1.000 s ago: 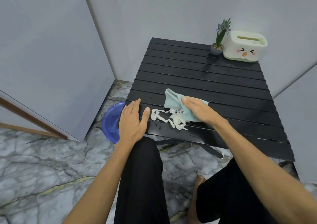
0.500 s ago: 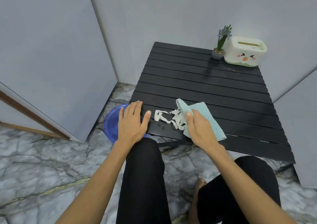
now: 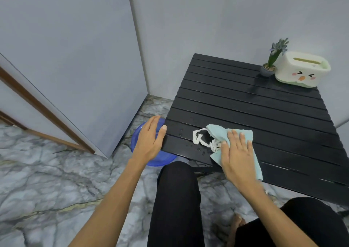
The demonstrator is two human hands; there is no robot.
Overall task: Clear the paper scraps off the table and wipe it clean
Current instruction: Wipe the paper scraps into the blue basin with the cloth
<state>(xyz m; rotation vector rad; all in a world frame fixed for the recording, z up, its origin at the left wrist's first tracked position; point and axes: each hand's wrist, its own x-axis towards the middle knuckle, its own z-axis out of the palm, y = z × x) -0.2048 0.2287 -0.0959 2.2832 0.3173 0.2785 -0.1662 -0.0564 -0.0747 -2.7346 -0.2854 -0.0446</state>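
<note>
A black slatted table (image 3: 255, 105) fills the right of the head view. White paper scraps (image 3: 200, 138) lie bunched near its front left corner, with a few water drops beside them. My right hand (image 3: 237, 152) presses flat on a light blue cloth (image 3: 217, 133) that touches the scraps from the right. My left hand (image 3: 150, 139) rests fingers apart at the table's left edge, thumb on the corner, above a blue basin (image 3: 151, 159) on the floor.
A small potted plant (image 3: 272, 63) and a white tissue box with a face (image 3: 302, 69) stand at the table's far right corner. Grey walls close in on the left and behind. My knees in black trousers (image 3: 177, 199) sit under the front edge. Marble floor lies below.
The view has swung left. My left hand has slid off the tabletop to its left edge above the basin. My right hand with the cloth has bunched the scraps tighter.
</note>
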